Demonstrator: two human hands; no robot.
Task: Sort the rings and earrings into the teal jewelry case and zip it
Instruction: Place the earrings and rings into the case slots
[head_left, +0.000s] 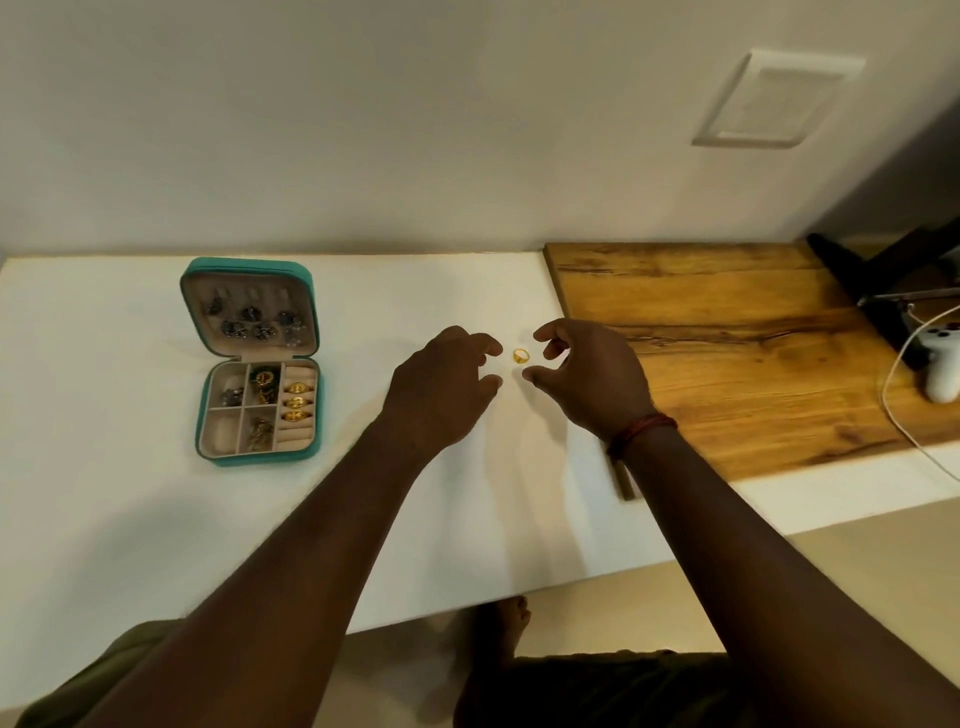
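White desk (104, 493), bare wall behind: I see a gold ring (521, 355) lying between my left hand (447, 384) and right hand (587, 374), both empty and half-spread, the right seemingly nearer, the open teal jewelry case (254, 364) well to the left.

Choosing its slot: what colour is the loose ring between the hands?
The ring is gold, matching three in the case; head view.

— Any lettering on the teal jewelry case (249, 266) or the white game controller (943, 366)?
— None. No word, brand mark or number can be read anywhere in view.
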